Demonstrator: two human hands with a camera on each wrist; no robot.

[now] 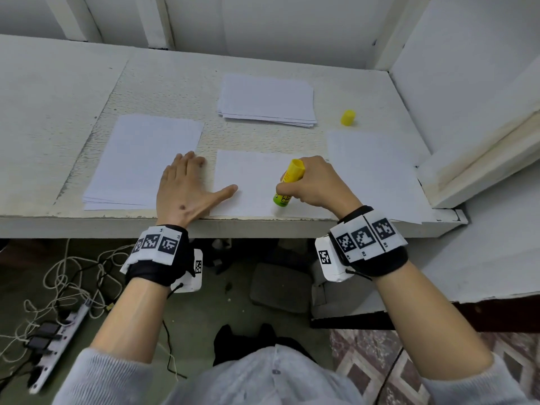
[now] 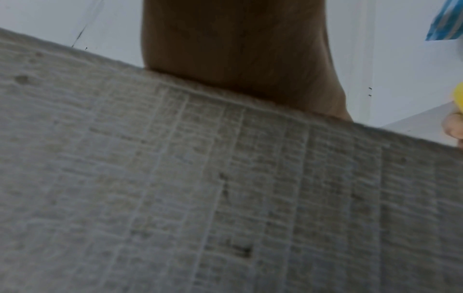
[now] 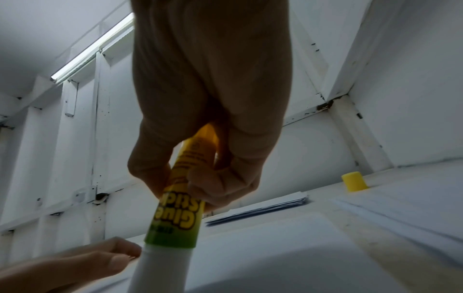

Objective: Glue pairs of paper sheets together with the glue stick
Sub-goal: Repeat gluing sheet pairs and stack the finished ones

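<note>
Your right hand grips the uncapped glue stick, tip down on the middle sheet beneath it, so you are in the gluing step. Your left hand lies flat, fingers straight, thumb pinning that sheet's near-left edge. Next, I judge, sweep glue across, then fetch 1 sheet from the stack beyond your right hand. The label reads "Glue Stick". The cap stands beyond your right hand.

Left hand rests on the rough table edge.
</note>
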